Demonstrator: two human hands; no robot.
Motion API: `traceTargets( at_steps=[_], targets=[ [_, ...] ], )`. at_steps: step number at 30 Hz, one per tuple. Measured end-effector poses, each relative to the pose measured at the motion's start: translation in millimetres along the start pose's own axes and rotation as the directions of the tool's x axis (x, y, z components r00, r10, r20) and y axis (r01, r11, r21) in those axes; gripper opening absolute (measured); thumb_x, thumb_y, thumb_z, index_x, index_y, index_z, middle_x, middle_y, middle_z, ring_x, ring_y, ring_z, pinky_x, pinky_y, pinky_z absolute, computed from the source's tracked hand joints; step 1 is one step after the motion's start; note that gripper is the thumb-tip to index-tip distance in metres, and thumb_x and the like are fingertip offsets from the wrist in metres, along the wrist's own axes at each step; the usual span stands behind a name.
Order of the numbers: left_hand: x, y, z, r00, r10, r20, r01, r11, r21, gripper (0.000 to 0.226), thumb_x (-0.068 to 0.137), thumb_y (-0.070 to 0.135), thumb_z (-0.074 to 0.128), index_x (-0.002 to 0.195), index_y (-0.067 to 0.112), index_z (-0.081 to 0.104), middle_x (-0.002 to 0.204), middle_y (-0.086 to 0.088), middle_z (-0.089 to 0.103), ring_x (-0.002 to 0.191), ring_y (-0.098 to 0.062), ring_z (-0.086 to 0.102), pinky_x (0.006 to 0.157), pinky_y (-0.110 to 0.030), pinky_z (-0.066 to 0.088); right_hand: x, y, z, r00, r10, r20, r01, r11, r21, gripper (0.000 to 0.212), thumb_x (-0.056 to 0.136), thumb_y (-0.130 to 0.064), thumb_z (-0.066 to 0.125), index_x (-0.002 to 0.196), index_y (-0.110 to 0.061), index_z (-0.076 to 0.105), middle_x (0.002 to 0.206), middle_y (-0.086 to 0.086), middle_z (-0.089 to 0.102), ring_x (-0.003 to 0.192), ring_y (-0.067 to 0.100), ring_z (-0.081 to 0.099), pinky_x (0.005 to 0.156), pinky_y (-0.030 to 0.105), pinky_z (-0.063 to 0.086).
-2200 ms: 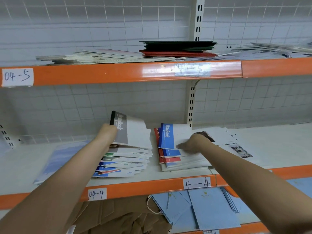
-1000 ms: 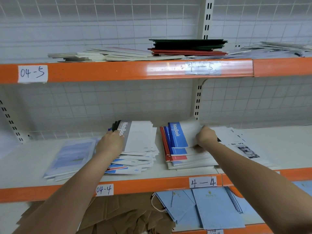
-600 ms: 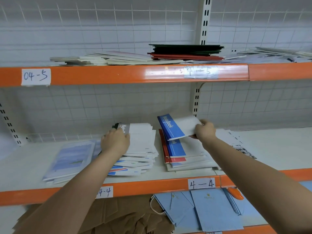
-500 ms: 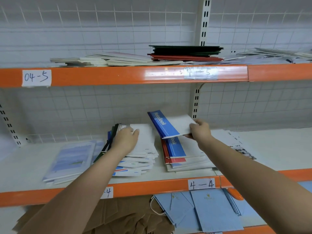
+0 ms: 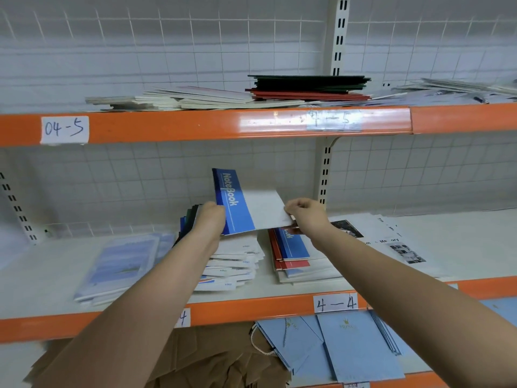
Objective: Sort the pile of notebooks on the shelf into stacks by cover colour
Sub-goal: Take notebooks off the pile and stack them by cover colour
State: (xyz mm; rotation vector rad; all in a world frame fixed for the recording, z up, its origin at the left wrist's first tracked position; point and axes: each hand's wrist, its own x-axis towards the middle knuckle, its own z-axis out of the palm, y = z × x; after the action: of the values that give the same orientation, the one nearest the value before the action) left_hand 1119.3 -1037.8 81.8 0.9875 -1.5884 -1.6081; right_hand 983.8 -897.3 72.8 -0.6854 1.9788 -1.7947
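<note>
**Blue notebook lifted across toward the left pile**

The right hand [image 5: 303,212] pinches the white edge of a blue-spined notebook [image 5: 246,205], now raised clear of the right stack [image 5: 293,253] on which it lay a second ago. It is tilted up and carried leftward, so that its blue spine reaches the left hand [image 5: 212,219]. That hand has tipped up the upper books of the left pile [image 5: 232,264]; whether its fingers clamp them or merely prop them I cannot tell. Both piles rest on the shelf [image 5: 279,303] labelled 4-4. The book seems bound for the left pile, so one more is nearly sorted.
</note>
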Motion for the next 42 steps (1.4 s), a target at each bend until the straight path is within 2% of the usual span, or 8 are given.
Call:
traceTargets(
  at_steps=[4, 10, 17, 21, 25, 32, 36, 42],
  targets=[
    [14, -1, -29, 0.994, -0.008, -0.106, 0.021, 0.993, 0.116, 0.016, 0.093, 0.003, 0.043, 0.078, 0.005, 0.051, 0.090, -0.018, 0.062, 0.080, -0.030, 0.061, 0.076, -0.041, 0.051, 12, 17, -22, 0.996, 0.037, -0.084, -0.063, 0.939, -0.339, 0.018, 0.095, -0.015, 0.051, 0.100, -0.001, 0.060, 0.103, 0.018, 0.066, 0.077, 0.027, 0.064, 0.067, 0.035, 0.054],
    [20, -3, -52, 0.969, 0.115, -0.220, 0.045, 0.791, 0.610, 0.017, 0.091, 0.006, 0.047, 0.097, -0.002, 0.060, 0.104, -0.024, 0.063, 0.086, -0.034, 0.057, 0.070, -0.032, 0.040, 15, 43, -58, 0.952, 0.240, -0.191, -0.266, 0.337, -0.903, 0.075, 0.077, -0.063, 0.059, 0.132, -0.013, 0.046, 0.133, 0.010, 0.052, 0.124, 0.030, 0.045, 0.099, 0.039, 0.042],
    [10, -13, -49, 0.935, 0.270, -0.231, 0.153, 0.278, 0.948, 0.043, 0.090, 0.028, 0.055, 0.128, 0.007, 0.051, 0.136, -0.015, 0.041, 0.126, -0.030, 0.039, 0.101, -0.037, 0.034, 19, 50, -58, 0.944, 0.245, -0.221, -0.301, 0.367, -0.880, 0.083, 0.072, -0.066, 0.065, 0.132, -0.011, 0.046, 0.131, 0.010, 0.054, 0.121, 0.029, 0.050, 0.095, 0.038, 0.047],
    [8, -22, -47, 0.920, 0.365, -0.140, 0.066, 0.206, 0.976, 0.037, 0.088, 0.019, 0.052, 0.124, 0.010, 0.049, 0.130, -0.013, 0.046, 0.123, -0.028, 0.041, 0.097, -0.037, 0.033, 14, 46, -53, 0.952, 0.137, -0.272, -0.305, 0.376, -0.875, 0.065, 0.077, -0.051, 0.068, 0.126, -0.012, 0.048, 0.124, 0.008, 0.056, 0.115, 0.028, 0.052, 0.088, 0.035, 0.046],
    [6, -23, -47, 0.938, 0.344, -0.042, -0.009, 0.145, 0.989, 0.027, 0.087, 0.017, 0.049, 0.114, 0.015, 0.053, 0.122, -0.009, 0.055, 0.116, -0.027, 0.045, 0.093, -0.036, 0.034, 17, 45, -52, 0.959, 0.058, -0.279, -0.247, 0.654, -0.715, 0.026, 0.091, -0.009, 0.044, 0.117, -0.005, 0.045, 0.119, 0.019, 0.056, 0.106, 0.036, 0.054, 0.077, 0.035, 0.041],
    [0, -12, -22, 0.891, 0.452, 0.040, -0.201, 0.314, 0.928, 0.032, 0.090, 0.014, 0.045, 0.118, 0.015, 0.060, 0.124, -0.010, 0.057, 0.117, -0.030, 0.048, 0.093, -0.035, 0.034, 22, 31, -63, 0.926, -0.043, -0.376, -0.154, 0.865, -0.478, 0.028, 0.093, -0.008, 0.040, 0.113, -0.001, 0.058, 0.109, 0.024, 0.062, 0.100, 0.038, 0.058, 0.074, 0.032, 0.042],
    [-13, -6, 9, 0.917, 0.374, 0.140, -0.358, 0.616, 0.702, 0.018, 0.094, 0.016, 0.043, 0.094, 0.016, 0.061, 0.099, -0.008, 0.061, 0.090, -0.026, 0.055, 0.080, -0.032, 0.044, 19, 26, -66, 0.927, -0.011, -0.375, -0.084, 0.968, -0.238, 0.019, 0.091, -0.008, 0.037, 0.096, -0.002, 0.055, 0.090, 0.018, 0.056, 0.085, 0.037, 0.059, 0.084, 0.050, 0.053],
    [-24, 1, 51, 0.946, -0.071, 0.317, 0.018, 0.986, 0.166, 0.023, 0.098, 0.021, 0.047, 0.115, 0.007, 0.054, 0.106, -0.013, 0.067, 0.088, -0.023, 0.066, 0.073, -0.033, 0.056, 7, 11, -47, 0.980, -0.019, -0.200, 0.006, 0.998, -0.065, 0.020, 0.098, -0.016, 0.042, 0.079, -0.013, 0.040, 0.077, 0.008, 0.051, 0.058, 0.018, 0.053, 0.048, 0.022, 0.047]
  ],
)
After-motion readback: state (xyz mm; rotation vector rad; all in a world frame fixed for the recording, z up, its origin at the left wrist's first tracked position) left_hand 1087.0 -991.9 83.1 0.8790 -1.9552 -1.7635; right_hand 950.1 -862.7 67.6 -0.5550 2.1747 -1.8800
